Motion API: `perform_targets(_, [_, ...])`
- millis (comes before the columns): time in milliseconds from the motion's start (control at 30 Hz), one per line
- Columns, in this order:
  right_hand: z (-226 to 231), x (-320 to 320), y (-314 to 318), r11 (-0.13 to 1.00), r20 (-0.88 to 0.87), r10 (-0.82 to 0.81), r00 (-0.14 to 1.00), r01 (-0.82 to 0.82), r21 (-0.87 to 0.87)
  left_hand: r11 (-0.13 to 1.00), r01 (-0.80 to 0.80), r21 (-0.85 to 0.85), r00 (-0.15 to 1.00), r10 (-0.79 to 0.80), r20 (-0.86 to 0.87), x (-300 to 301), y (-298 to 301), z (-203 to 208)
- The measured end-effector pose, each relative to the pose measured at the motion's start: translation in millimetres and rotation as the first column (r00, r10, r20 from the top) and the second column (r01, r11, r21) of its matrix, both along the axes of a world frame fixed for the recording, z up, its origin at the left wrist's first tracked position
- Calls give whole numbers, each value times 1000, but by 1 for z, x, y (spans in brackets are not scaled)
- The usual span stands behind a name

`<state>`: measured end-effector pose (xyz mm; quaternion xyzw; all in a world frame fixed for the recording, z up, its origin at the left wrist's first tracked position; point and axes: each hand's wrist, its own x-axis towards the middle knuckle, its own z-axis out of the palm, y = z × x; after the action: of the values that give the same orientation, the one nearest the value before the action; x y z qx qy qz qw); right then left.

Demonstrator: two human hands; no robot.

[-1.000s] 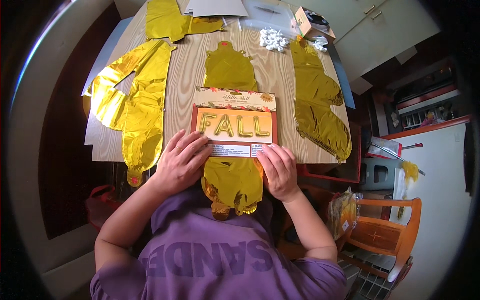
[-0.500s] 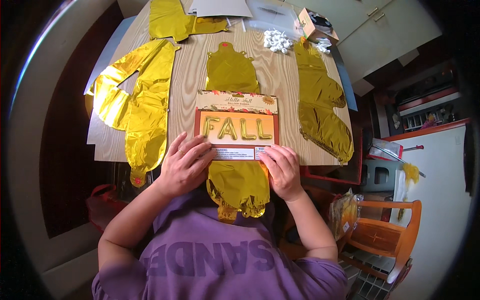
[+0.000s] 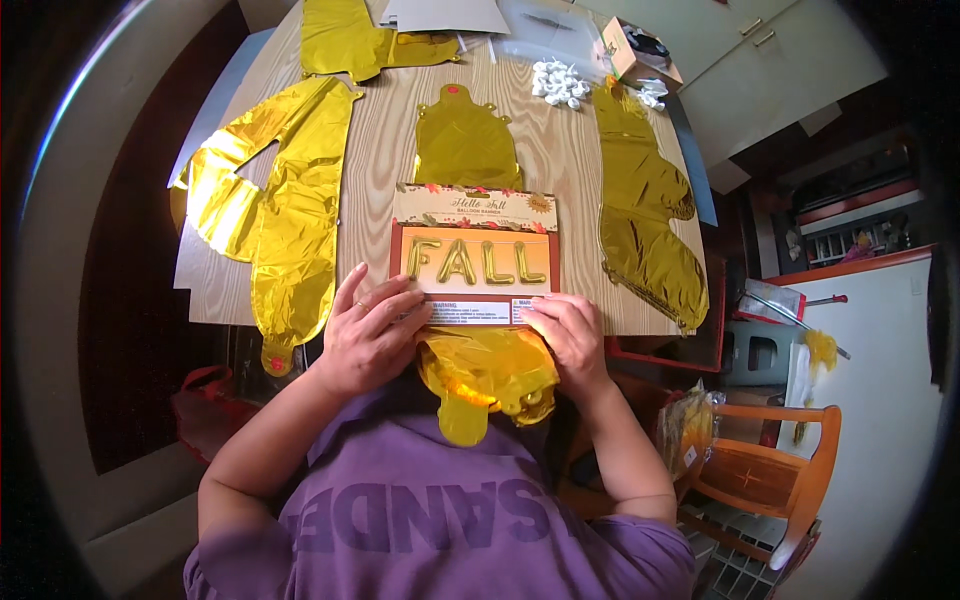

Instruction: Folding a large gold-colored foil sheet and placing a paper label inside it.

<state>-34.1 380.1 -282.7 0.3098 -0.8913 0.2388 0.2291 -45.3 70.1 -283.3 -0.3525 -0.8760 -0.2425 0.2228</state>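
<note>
Card (image 3: 478, 260) lies partly under left hand (image 3: 374, 333) and right hand (image 3: 570, 342), both angled inward.

Beyond the right edge of a pale wood-grain worktop (image 3: 382, 135), a brown wooden chair (image 3: 752, 476) and cream flat-fronted cabinets (image 3: 800, 75) are standing.

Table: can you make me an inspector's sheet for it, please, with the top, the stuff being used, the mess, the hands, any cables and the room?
Surface: wood-grain table, partly covered.
Job's things: card over gold foil, which shows above and below it; other foils lie left, right and far left.
Clutter: white pieces piled near a box, far right.
Hands: left hand and right hand on the card's near corners; thumbs' grip unclear.
Cables: nothing seen.
Surroundings: wooden chair at right; pale cupboards beyond.
</note>
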Motion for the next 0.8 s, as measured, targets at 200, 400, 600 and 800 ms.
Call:
perform_targets(200, [12, -6, -13, 978, 176, -129, 976, 155, -141, 978, -129, 163, 991, 122, 51, 0, 11, -3])
perform_targets(400, [5, -9, -17, 962, 240, -221, 945, 252, -108, 933, -234, 274, 959, 175, 222, 4, 13, -1])
perform_targets(600, [13, -12, -14, 972, 315, -178, 932, 216, -88, 900, 313, -303, 950, -294, 107, -8, 39, 28])
perform_targets(800, [18, -15, -17, 965, 363, -201, 910, 247, -86, 896, 198, -399, 969, -117, 218, -11, 2, 12])
